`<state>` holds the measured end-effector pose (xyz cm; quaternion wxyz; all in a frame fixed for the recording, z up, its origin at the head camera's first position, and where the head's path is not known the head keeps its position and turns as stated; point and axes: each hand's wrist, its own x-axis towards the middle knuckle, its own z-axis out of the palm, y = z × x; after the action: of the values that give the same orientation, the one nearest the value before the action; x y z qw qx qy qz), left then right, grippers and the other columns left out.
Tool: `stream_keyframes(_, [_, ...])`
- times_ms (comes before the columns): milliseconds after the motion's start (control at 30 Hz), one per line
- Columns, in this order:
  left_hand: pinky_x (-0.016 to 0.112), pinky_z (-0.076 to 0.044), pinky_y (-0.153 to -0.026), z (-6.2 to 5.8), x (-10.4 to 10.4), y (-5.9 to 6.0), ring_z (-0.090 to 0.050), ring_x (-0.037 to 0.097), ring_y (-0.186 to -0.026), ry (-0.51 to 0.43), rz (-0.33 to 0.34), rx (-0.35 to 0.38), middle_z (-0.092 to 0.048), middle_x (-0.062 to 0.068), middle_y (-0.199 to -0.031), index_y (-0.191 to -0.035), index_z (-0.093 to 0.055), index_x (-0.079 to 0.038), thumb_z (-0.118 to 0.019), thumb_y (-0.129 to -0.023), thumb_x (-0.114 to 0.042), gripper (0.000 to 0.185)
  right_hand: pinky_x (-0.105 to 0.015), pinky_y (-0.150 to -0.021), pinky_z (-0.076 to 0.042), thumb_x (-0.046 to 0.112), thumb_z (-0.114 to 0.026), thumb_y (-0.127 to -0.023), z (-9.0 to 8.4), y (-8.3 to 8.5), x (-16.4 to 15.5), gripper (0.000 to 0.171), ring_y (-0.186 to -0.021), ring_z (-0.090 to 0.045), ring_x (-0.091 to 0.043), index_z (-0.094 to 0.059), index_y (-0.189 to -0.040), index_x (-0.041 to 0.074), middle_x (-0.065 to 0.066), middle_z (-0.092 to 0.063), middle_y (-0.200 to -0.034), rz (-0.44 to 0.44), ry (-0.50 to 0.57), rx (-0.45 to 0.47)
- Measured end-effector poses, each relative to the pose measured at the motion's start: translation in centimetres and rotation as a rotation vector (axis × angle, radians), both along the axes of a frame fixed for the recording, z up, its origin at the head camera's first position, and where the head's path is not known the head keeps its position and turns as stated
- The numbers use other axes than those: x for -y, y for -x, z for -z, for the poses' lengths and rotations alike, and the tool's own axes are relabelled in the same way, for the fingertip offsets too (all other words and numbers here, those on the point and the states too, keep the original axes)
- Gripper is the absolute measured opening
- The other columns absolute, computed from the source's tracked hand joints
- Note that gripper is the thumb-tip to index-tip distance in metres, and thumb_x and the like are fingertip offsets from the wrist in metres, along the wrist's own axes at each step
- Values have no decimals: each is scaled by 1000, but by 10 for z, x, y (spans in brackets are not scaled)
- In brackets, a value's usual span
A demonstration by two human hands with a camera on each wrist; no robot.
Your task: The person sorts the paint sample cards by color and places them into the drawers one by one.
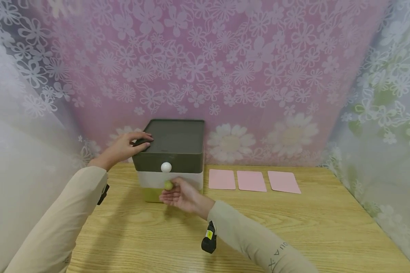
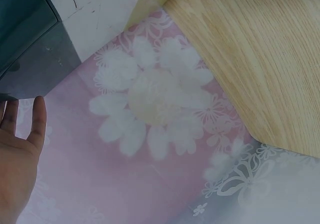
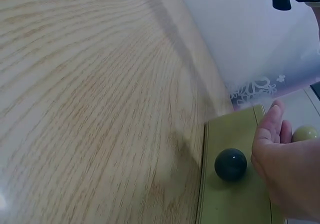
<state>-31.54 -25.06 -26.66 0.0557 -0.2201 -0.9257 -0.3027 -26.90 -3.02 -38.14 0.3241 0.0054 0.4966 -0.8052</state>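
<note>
A stacked drawer box [image 1: 177,136] stands against the curtain, with a dark grey top tier, a white middle tier and a green bottom tier. My left hand [image 1: 128,146] rests on the left edge of its dark lid, fingers and thumb reaching over the top. At the front, my right hand [image 1: 182,195] pinches the green knob [image 1: 169,185] of the white drawer, palm turned partly up. Just above is a white knob [image 1: 166,167] on the dark drawer. A dark round knob [image 3: 230,164] shows on the green drawer front in the right wrist view. All drawers look closed.
Three pink square cards [image 1: 222,179] lie in a row on the wood-grain table [image 1: 259,223], right of the box. A pink flowered curtain [image 1: 225,76] hangs behind, with pale sheeting at both sides. Each sleeve has a black wrist camera [image 1: 209,239].
</note>
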Motion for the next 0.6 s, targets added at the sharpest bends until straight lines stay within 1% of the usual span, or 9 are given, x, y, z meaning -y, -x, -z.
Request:
stream_keyframes(133, [55,-35,-97,0,-1,0,-34,32,-131,-6,2,-1,-44,10,-139,-122,-58,-13,-53,-93,-31,35,-42,-102,-39,27,-43,-92,3,-2,-1,49,-105,-59,-34,-51,-114,-16,-20,-61,-98,7,17,-8])
stream_keyframes(167, [55,-35,-97,0,-1,0,-35,32,-131,-4,1,-5,-45,10,-139,-122,-58,-13,-53,-93,-31,35,-42,-102,-39,28,-43,-92,5,-4,-1,50,-106,-58,-35,-50,-115,-17,-23,-61,-101,4,22,-16])
stream_keyframes(200, [55,-35,-97,0,-1,0,-34,32,-131,-4,2,-5,-45,11,-139,-122,-58,-13,-53,-93,-31,35,-42,-101,-39,29,-42,-93,7,-7,-1,52,-104,-60,-34,-50,-115,-18,-23,-62,-100,2,21,-22])
stream_keyframes(267, [55,-35,-96,0,0,0,-34,32,-131,-3,2,-6,-45,11,-138,-122,-58,-12,-52,-93,-31,35,-41,-100,-40,31,-42,-94,12,-16,-2,54,-100,-61,-33,-50,-115,-18,-27,-60,-108,-18,17,-31])
stream_keyframes(333, [55,-35,-96,0,0,-1,-34,32,-131,-3,3,-9,-45,11,-138,-122,-58,-12,-52,-93,-32,36,-42,-100,-40,31,-41,-94,19,-24,-2,55,-101,-60,-33,-50,-115,-20,-32,-54,-116,-47,-4,-27])
stream_keyframes(400, [55,-34,-97,0,1,-1,-33,32,-132,-6,1,-9,-45,11,-139,-122,-58,-13,-52,-93,-33,36,-42,-101,-39,30,-41,-94,27,-31,-3,55,-100,-60,-32,-49,-115,-20,-33,-54,-116,-75,-24,-5])
stream_keyframes(433, [55,-35,-97,1,1,0,-34,32,-131,-6,1,-12,-45,11,-138,-122,-58,-13,-52,-93,-34,36,-43,-101,-39,30,-41,-94,30,-32,-3,55,-103,-58,-34,-48,-115,-20,-34,-52,-117,-86,-34,5])
stream_keyframes(500, [54,-35,-97,1,1,0,-34,32,-131,-1,-3,-15,-45,10,-139,-122,-58,-14,-52,-93,-34,36,-43,-102,-38,30,-40,-94,37,-32,-3,55,-107,-55,-37,-47,-115,-21,-34,-51,-116,-90,-57,27])
stream_keyframes(600, [54,-36,-96,2,1,1,-34,32,-131,7,-5,-12,-45,10,-139,-122,-58,-14,-52,-93,-35,37,-43,-101,-39,30,-39,-95,44,-27,-2,56,-107,-56,-37,-46,-115,-22,-33,-53,-113,-55,-60,59])
